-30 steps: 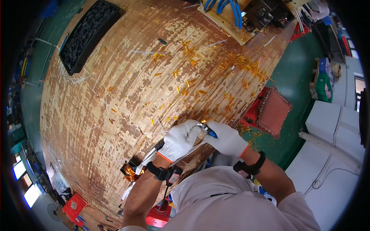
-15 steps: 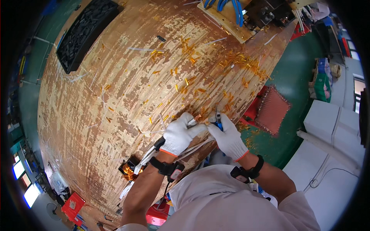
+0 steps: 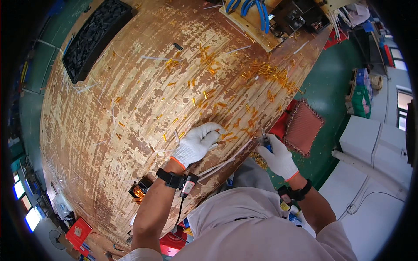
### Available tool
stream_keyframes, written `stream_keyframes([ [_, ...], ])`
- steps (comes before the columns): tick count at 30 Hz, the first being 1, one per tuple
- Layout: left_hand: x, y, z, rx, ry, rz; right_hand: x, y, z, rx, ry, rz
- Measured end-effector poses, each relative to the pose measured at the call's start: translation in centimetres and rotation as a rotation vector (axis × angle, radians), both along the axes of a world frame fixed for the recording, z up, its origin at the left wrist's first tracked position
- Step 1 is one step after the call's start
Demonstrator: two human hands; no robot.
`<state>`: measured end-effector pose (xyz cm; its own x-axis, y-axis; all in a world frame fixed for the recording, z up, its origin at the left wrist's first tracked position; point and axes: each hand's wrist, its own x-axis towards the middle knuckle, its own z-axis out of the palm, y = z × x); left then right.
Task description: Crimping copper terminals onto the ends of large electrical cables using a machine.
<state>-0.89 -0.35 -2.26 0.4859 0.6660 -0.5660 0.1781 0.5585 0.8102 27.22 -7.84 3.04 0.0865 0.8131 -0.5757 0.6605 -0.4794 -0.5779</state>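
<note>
My left hand (image 3: 198, 141), in a white knitted glove, rests low over the worn wooden table (image 3: 143, 108). Its fingers are curled together; what they hold, if anything, is too small to make out. Small orange tube-like pieces (image 3: 228, 138) lie right beside its fingertips. My right hand (image 3: 280, 160), gloved too, is closed around a small blue-handled hand tool (image 3: 266, 142) with a narrow metal tip, likely pliers or snips. That hand is over the table's near right edge, apart from the left one. Pale flat strips (image 3: 220, 166) lie between my forearms on the table.
A black tray of dark small parts (image 3: 96, 39) stands far left. At the back right are blue cables (image 3: 261, 15) on a wooden board. A dark box with orange wires (image 3: 140, 190) sits by my left forearm. A red cushion (image 3: 303, 127) lies right of the table.
My hands were close together and have moved apart. The right hand, with the tool, has shifted right and slightly down toward the table edge. My left hand has moved slightly left.
</note>
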Motion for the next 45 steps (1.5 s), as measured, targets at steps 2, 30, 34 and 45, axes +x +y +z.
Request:
stream_keyframes([
  [2,-0.1,0.0,0.7,0.109,0.115,0.006,0.8,0.5,1.1,-0.131,-0.011,0.014],
  [30,-5.4,-48.4,5.6,-0.380,0.657,0.923,31.5,-19.4,-1.6,-0.421,-0.370,0.268],
  [34,-9.6,-47.1,4.4,-0.248,0.740,0.712,36.5,-15.9,1.5,-0.370,-0.668,0.282],
  [45,-14.4,-39.2,3.9,-0.193,0.570,0.809,11.9,6.2,8.4,0.244,-0.457,0.447],
])
